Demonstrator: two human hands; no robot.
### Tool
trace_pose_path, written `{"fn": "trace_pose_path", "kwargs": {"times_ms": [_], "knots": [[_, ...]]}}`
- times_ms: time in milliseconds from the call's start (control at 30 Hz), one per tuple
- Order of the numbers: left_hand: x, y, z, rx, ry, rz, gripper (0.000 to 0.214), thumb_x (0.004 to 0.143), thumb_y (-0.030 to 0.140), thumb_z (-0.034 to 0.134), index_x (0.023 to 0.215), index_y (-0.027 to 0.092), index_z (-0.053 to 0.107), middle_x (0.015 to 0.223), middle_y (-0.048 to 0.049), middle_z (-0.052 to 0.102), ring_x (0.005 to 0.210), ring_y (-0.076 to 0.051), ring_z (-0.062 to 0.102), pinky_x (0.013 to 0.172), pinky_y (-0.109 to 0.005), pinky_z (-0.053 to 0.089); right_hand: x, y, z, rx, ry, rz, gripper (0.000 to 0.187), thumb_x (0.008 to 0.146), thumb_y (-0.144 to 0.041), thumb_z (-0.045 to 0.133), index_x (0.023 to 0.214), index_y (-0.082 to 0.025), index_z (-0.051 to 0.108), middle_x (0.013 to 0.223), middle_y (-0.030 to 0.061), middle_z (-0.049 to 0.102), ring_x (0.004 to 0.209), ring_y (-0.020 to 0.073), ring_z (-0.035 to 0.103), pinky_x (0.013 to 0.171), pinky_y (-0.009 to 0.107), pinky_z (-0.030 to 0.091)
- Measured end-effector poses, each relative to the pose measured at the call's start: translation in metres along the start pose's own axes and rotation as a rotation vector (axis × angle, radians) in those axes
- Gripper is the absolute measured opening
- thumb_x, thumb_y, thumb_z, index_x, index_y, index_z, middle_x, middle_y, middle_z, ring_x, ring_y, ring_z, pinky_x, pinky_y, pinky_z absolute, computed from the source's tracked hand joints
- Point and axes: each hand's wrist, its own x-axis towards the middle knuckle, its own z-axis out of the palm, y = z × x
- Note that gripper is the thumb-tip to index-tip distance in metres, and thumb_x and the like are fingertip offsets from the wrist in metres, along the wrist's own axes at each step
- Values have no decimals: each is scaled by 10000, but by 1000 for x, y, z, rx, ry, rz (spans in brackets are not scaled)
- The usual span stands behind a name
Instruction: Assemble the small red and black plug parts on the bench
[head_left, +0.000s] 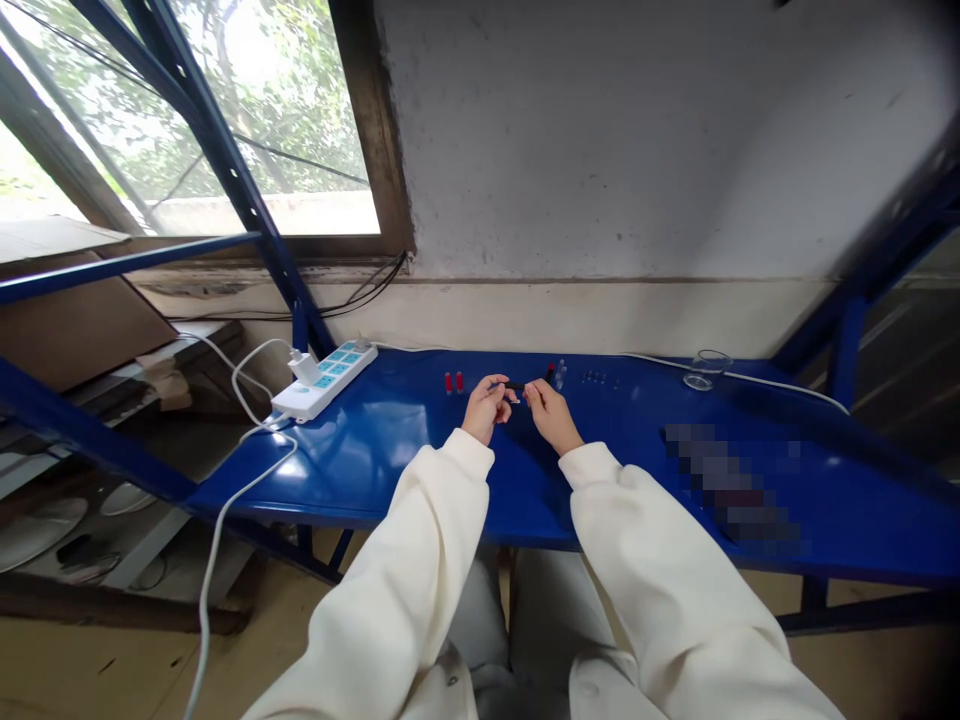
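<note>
My left hand [486,408] and my right hand [551,412] are close together over the blue table [405,480]. Between them runs a short, thin black rod [515,386], pinched at one end by the fingers of each hand. A tiny whitish piece shows just under it by the left fingers; what it is cannot be made out. Left of my left hand stand two small red cylinders [454,382]. Just beyond my right hand are a black-and-red piece [550,373] and some clear tubes [560,374]. Several tiny clear parts [594,378] lie farther right.
A white power strip [330,380] with a plugged-in adapter sits at the table's left, its cable hanging over the edge. A clear glass [705,372] stands at the back right. A blurred-out dark item [724,485] lies in front of it. Blue frame posts [847,345] flank the table.
</note>
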Motion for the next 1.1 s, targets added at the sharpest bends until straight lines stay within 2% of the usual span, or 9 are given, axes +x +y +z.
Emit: {"fn": "trace_pose_path", "kwargs": {"times_ms": [333,667,867,1100], "knots": [[3,-4,-4,-1,33,5,207,750,306,547,870,165,453,599,32,530,309,-39,404,313,-172,180,1,3,-3,-2,-21,-47,274,868,-382,320,889,-188,513,734,20,540,609,126,477,607,242,374],[2,-1,-4,46,42,26,215,756,332,529,864,168,443,593,38,522,309,-38,404,308,-169,189,0,1,-5,23,-41,-26,318,857,-405,327,976,-183,521,765,34,576,621,133,515,623,254,400],[2,-3,-7,89,33,35,271,743,379,553,880,162,466,577,40,522,307,-33,403,313,-163,197,0,3,-2,52,-56,15,303,833,-431,376,922,-185,529,747,29,591,601,134,532,591,256,410],[0,-2,-4,89,13,68,283,732,353,575,902,147,483,577,39,526,298,-38,409,304,-168,193,0,2,-2,76,-55,-14,257,816,-392,411,873,-174,533,721,33,592,630,147,565,601,264,423]]}}
